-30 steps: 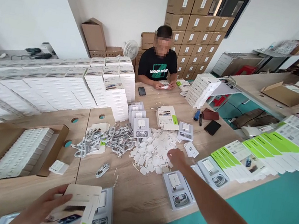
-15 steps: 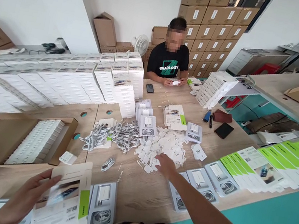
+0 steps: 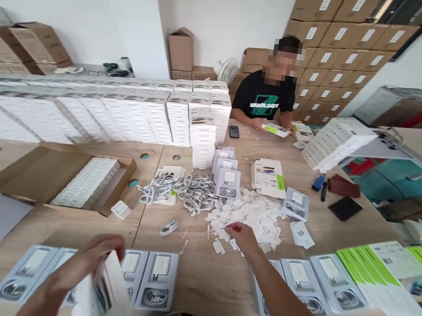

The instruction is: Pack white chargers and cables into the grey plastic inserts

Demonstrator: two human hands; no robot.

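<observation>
My left hand (image 3: 99, 258) grips a flat white packaging box (image 3: 107, 297) with a green patch and a printed picture. The box is tilted and slightly blurred, above a row of grey trays (image 3: 158, 281) that each hold a white charger and a coiled cable. My right hand (image 3: 244, 239) reaches to the near edge of a loose pile of small white cards (image 3: 265, 218). Its thumb and fingers are pinched together; whether a card is between them I cannot make out. A single coiled cable (image 3: 169, 227) lies left of the pile.
Tangled white cables (image 3: 197, 193) lie behind. An open carton (image 3: 121, 186) of white chargers stands left, with stacked white boxes (image 3: 145, 114) beyond. More trays (image 3: 296, 275) and green-striped boxes (image 3: 363, 264) line the right edge. Opposite, a person (image 3: 269, 97) holds a box.
The view has swung left. My left hand has tipped the box on edge, uncovering trays beneath. My right hand stays at the cards, fingers closer together. The person opposite now holds a green-striped box.
</observation>
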